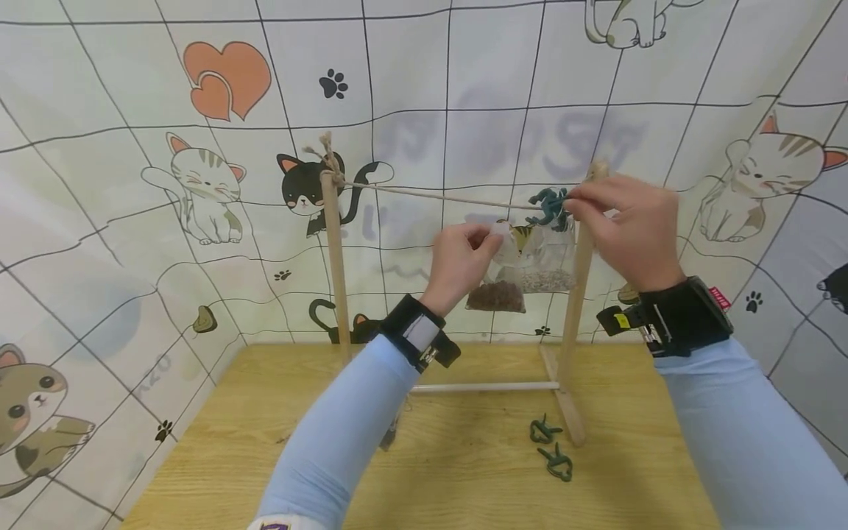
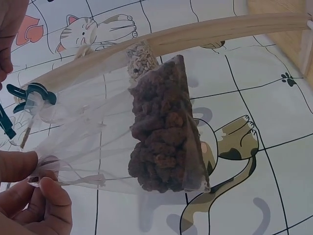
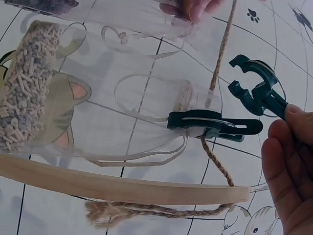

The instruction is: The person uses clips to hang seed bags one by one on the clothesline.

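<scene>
I see the left hand [image 1: 458, 266] pinching a sheer white drawstring bag of brown chunks [image 2: 164, 134] that hangs below it, and the right hand [image 1: 628, 230] pinching a dark-green plastic clip [image 3: 258, 89] beside a matching clip [image 3: 195, 120] on beige twisted rope [image 3: 221, 54].

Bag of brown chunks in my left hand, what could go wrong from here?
The bag of brown chunks could drop if your left hand slips, since no clip seems to hold it yet. The green clip in your right hand might bump the clip holding the pellet bag on the rope.
</scene>
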`<move>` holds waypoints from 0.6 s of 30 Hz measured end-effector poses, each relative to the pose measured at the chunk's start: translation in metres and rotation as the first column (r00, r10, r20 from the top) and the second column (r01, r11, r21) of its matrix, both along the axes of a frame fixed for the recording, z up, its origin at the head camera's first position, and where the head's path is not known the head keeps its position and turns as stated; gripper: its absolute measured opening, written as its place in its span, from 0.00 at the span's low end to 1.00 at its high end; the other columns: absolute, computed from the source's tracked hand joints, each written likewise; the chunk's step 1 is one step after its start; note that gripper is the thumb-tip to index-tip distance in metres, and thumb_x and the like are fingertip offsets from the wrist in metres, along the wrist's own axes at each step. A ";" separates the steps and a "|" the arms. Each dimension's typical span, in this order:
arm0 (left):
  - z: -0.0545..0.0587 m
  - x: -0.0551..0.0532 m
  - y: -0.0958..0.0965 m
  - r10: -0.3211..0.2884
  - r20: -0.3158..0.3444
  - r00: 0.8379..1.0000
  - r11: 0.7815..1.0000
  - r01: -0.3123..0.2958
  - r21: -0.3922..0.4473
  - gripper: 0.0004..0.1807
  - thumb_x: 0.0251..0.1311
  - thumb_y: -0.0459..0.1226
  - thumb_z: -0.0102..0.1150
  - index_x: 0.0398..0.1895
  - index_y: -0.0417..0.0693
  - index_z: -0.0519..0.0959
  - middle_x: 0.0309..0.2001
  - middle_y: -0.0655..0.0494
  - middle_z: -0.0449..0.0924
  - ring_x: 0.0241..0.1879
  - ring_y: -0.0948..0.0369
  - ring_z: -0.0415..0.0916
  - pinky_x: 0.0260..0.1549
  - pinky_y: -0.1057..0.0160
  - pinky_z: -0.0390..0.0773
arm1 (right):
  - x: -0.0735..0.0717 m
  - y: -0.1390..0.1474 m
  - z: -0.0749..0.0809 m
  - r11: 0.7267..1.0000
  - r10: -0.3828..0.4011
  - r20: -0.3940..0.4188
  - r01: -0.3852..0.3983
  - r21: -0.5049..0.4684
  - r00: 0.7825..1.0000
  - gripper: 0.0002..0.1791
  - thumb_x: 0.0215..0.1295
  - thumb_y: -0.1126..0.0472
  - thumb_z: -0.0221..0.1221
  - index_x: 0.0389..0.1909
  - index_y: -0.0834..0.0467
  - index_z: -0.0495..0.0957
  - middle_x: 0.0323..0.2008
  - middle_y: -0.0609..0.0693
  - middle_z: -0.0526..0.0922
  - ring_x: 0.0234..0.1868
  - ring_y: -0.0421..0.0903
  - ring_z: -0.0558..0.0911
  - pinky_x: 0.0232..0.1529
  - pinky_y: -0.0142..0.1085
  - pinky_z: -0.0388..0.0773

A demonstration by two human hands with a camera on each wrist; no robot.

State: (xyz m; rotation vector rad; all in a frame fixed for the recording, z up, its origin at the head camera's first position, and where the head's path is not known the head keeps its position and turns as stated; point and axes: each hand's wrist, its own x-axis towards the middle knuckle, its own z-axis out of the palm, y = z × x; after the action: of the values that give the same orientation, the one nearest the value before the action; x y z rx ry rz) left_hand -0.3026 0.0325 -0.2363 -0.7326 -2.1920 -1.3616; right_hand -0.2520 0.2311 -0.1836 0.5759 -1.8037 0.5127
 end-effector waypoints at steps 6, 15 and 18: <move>0.006 -0.008 0.006 0.012 0.061 0.998 1.000 -0.012 0.005 0.10 0.62 0.41 0.54 0.39 0.48 0.83 0.27 0.58 0.80 0.25 0.63 0.73 0.27 0.69 0.70 | -0.007 -0.004 0.009 0.998 -0.030 0.067 0.026 0.060 0.997 0.05 0.55 0.62 0.63 0.29 0.59 0.84 0.27 0.55 0.85 0.25 0.41 0.76 0.35 0.17 0.65; 0.013 -0.019 0.012 0.007 0.119 0.993 1.000 -0.005 -0.012 0.12 0.63 0.42 0.53 0.42 0.47 0.81 0.32 0.57 0.82 0.29 0.64 0.75 0.28 0.70 0.71 | -0.015 -0.010 0.021 0.975 -0.107 0.179 0.068 0.211 0.978 0.06 0.59 0.64 0.59 0.30 0.61 0.84 0.28 0.56 0.84 0.28 0.50 0.78 0.28 0.37 0.67; 0.015 -0.021 0.013 0.006 0.121 0.993 1.000 -0.004 -0.016 0.13 0.63 0.43 0.52 0.43 0.48 0.81 0.33 0.58 0.82 0.30 0.64 0.75 0.28 0.70 0.71 | -0.017 -0.012 0.024 0.968 -0.120 0.209 0.068 0.240 0.971 0.06 0.58 0.65 0.59 0.30 0.61 0.84 0.27 0.56 0.83 0.27 0.50 0.77 0.29 0.38 0.67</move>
State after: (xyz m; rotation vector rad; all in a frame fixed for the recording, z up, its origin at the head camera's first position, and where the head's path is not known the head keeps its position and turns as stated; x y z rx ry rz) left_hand -0.3236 0.0453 -0.2210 -0.6652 -2.2988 -1.4218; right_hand -0.2691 0.2191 -0.1598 0.6061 -2.1114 0.3124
